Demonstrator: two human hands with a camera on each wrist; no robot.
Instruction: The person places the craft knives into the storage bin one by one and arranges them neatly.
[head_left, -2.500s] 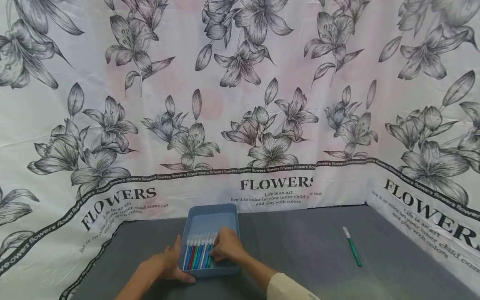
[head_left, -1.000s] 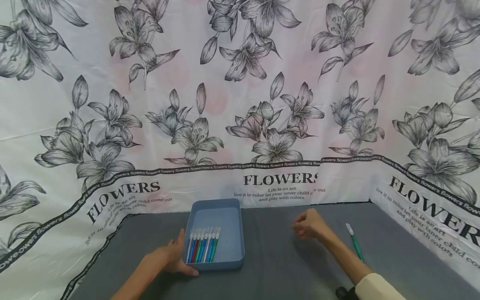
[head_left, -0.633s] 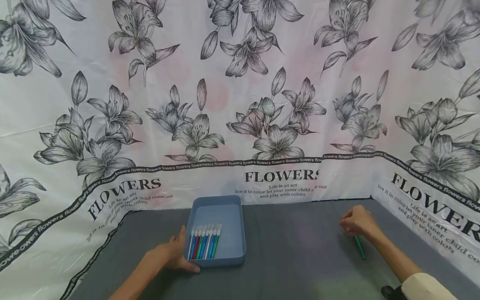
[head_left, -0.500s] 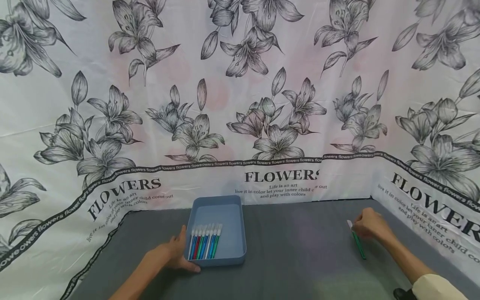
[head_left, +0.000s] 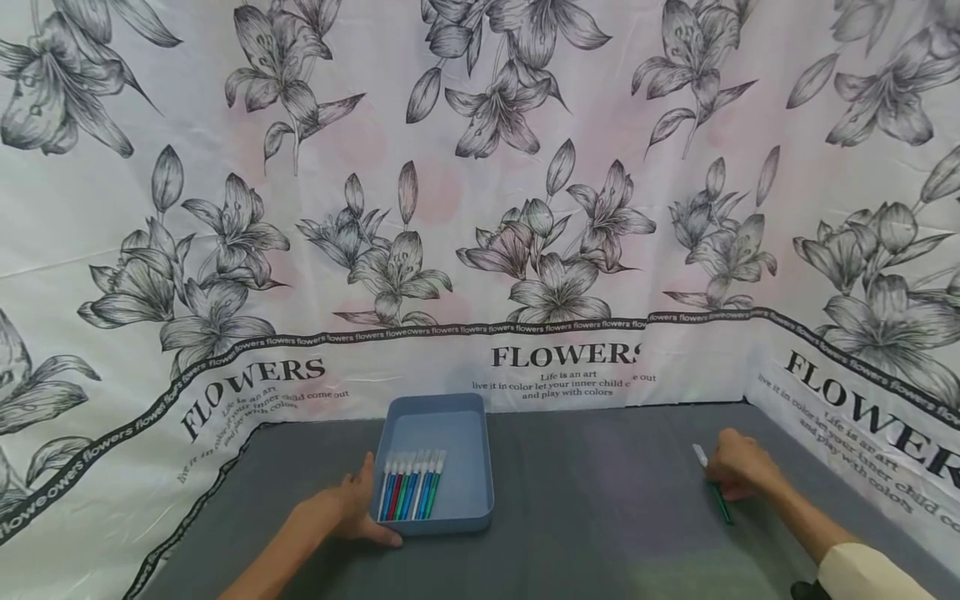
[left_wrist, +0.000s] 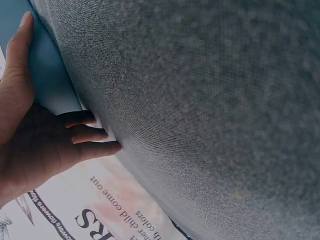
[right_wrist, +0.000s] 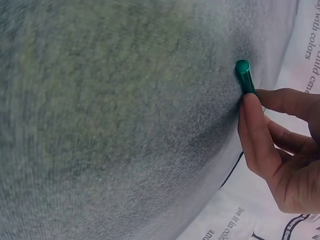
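My left hand (head_left: 341, 508) rests against the near left corner of a blue plastic tray (head_left: 467, 471), thumb at the front wall and fingers along the side. In the left wrist view, its fairly straight fingers (left_wrist: 95, 150) reach down to the tabletop beside the tray wall (left_wrist: 50, 80). A row of felt-tip pens (head_left: 411, 487), blue, red and green with whitish caps, lies in the tray's near left part. Far to the right, my right hand (head_left: 742, 467) pinches a green felt-tip pen (head_left: 724, 510) between thumb and fingers; its green end (right_wrist: 244, 75) sticks out in the right wrist view.
A dark grey cloth (head_left: 570, 483) covers the table. White fabric printed with flowers (head_left: 555, 283) and lettering hangs behind it and along both sides. The tray's far end stands close to the back fabric.
My right hand has left the pens in the tray, crossed rightward to the single green pen and taken hold of it. My left hand has stayed at the tray.
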